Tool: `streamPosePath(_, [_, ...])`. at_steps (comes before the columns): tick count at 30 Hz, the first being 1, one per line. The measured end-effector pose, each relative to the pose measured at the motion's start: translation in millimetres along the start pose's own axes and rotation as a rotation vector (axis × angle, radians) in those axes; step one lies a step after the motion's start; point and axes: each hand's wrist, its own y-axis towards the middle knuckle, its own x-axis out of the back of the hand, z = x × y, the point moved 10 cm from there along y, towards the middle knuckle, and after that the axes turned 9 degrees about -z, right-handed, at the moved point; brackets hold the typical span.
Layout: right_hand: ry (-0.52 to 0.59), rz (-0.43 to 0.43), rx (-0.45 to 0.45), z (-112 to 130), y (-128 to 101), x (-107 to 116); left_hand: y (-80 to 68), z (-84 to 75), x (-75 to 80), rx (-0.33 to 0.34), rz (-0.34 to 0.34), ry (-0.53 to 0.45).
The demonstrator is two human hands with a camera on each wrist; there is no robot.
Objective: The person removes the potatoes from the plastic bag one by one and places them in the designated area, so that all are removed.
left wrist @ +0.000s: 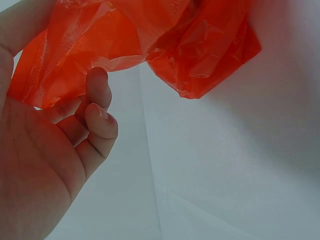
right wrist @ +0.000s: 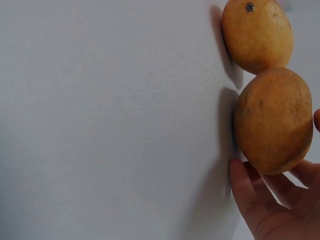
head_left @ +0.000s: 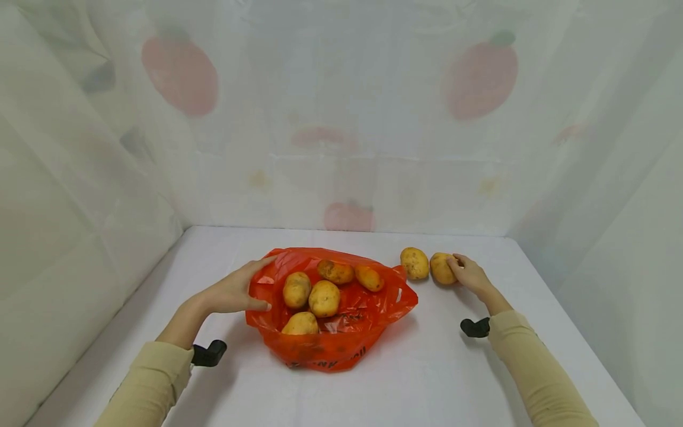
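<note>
A red plastic bag (head_left: 341,350) lies wide-mouthed on the table with several potatoes (head_left: 324,298) inside. My left hand (head_left: 235,290) holds the bag's left side, thumb and fingers spread along the rim. From the left wrist view, the red plastic (left wrist: 100,40) runs between the thumb and the curled fingers (left wrist: 98,90). Right of the bag, my right hand (head_left: 472,276) grips a potato (head_left: 441,268) on the table. The right wrist view shows its fingers (right wrist: 243,187) around the near end of that potato (right wrist: 274,120); the thumb is mostly out of frame.
Another potato (head_left: 414,263) sits between the bag and the gripped one, close beside it. White curtains with fruit prints (head_left: 341,118) stand behind and at both sides of the white table (head_left: 427,379). Black wrist mounts (head_left: 209,353) stick out at both cuffs.
</note>
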Motion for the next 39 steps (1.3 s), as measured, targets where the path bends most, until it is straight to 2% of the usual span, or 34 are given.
streamPosePath(12, [0.002,-0.024,0.046,6.4,-1.8,4.2,-1.2,-2.0,0.6,0.019,0.009,-0.015])
streamPosePath(21, [0.002,-0.059,0.093,17.7,-3.7,9.2,-1.3,-4.4,1.5,-0.012,0.010,-0.023])
streamPosePath(30, [-0.051,-0.182,0.254,33.7,-8.4,26.8,-1.4,-5.7,0.5,-0.025,0.020,-0.049])
streamPosePath(39, [-0.024,-0.260,0.348,59.3,-19.3,41.0,-2.2,-4.5,1.5,-0.018,0.009,-0.040])
